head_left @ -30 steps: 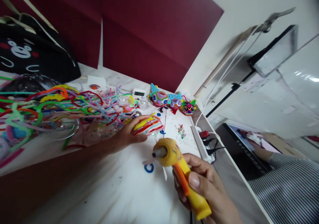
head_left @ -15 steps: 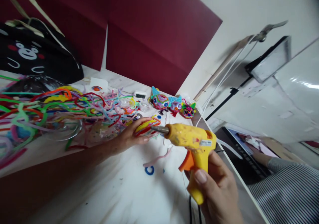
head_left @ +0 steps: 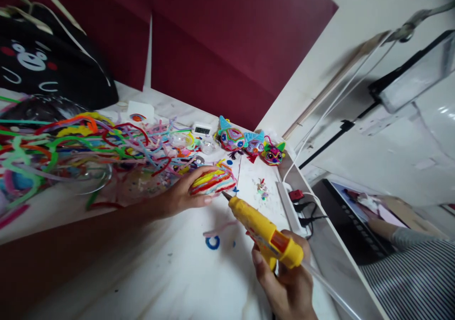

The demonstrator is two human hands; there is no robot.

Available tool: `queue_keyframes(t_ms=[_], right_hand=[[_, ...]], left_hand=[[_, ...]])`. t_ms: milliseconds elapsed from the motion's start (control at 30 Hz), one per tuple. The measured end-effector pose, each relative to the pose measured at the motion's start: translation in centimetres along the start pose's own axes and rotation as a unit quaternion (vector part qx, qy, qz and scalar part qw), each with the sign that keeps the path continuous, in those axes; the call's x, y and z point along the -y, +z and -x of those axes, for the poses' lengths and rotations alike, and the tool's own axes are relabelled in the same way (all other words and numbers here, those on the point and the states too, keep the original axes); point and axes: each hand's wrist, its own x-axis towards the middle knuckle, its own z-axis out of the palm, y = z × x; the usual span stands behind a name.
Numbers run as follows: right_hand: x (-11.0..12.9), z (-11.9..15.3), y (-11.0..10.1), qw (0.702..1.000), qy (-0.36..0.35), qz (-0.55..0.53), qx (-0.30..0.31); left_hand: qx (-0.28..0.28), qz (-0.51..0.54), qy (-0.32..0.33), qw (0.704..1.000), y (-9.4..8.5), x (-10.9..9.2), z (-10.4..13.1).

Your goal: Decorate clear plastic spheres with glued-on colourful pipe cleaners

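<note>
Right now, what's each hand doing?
Left hand: closed around the striped, colourful fuzzy piece.
Right hand: closed around the yellow glue gun, nozzle toward that piece.

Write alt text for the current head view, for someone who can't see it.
The right hand holds a yellow glue gun, its nozzle close to a striped, multicoloured piece in the left hand. Tangled pipe cleaners lie at left; three colourful animal-face ornaments sit behind, near a power strip.
</note>
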Motion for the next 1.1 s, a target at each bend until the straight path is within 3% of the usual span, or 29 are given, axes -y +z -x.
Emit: queue_keyframes(t_ms=[367,667,867,1100], right_hand=[[1.8,1.0,0.6,0.996,0.032,0.085,-0.011],[0.7,1.0,0.8,0.987,-0.031,0.156,-0.014],[0.8,0.7,1.2,0.989,-0.044,0.144,-0.01],[0.7,0.5,1.1,0.986,-0.067,0.152,-0.006]], left_hand=[[-0.009,-0.059,0.003,0.998,-0.7,0.6,-0.1],[-0.002,-0.094,0.011,0.995,-0.6,0.6,0.1],[0.019,-0.13,0.046,0.99,-1.1,1.3,-0.1],[0.015,-0.159,0.038,0.986,-1.1,1.3,0.0]])
